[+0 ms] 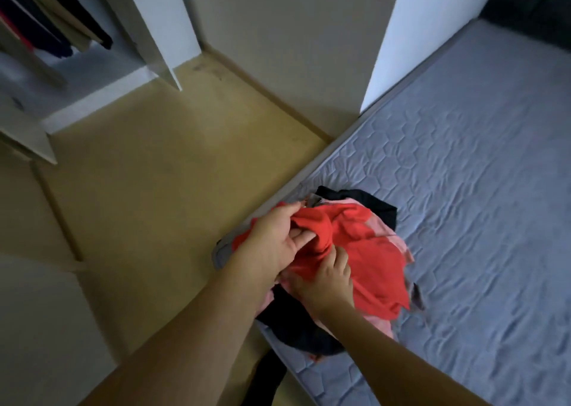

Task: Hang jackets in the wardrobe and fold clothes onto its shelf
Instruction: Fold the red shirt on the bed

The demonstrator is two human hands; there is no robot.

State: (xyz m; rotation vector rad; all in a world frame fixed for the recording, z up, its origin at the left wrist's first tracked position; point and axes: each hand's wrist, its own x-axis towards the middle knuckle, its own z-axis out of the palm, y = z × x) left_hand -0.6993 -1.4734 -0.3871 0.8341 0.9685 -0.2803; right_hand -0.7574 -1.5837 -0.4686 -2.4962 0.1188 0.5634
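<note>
Clothes are sitting in a messy pile [346,251] right at the near left edge of the bed [482,189], partly spilling over that edge toward the floor [148,171]. You're reaching into it with both hands. Your left hand [278,242] is gripping the red garment [364,251] on top of the heap, thumb over a bunched fold and fingers curled under it. Your right hand [324,279] is sitting just beside it, fingers curled down into the same red fabric a bit nearer to you, so both hands are holding that one piece. Under the red garment you've got a pink piece [398,239] peeking out on the far and right side, and a black garment [364,201] showing at the far end of the pile, with more black cloth at the near end. Something dark is hanging off the bed edge down by your arms, can't tell exactly what it is.

Over at the top left the wardrobe [92,75] is standing open, well apart from the pile, with dark and beige hanging clothes [58,22] inside it.
</note>
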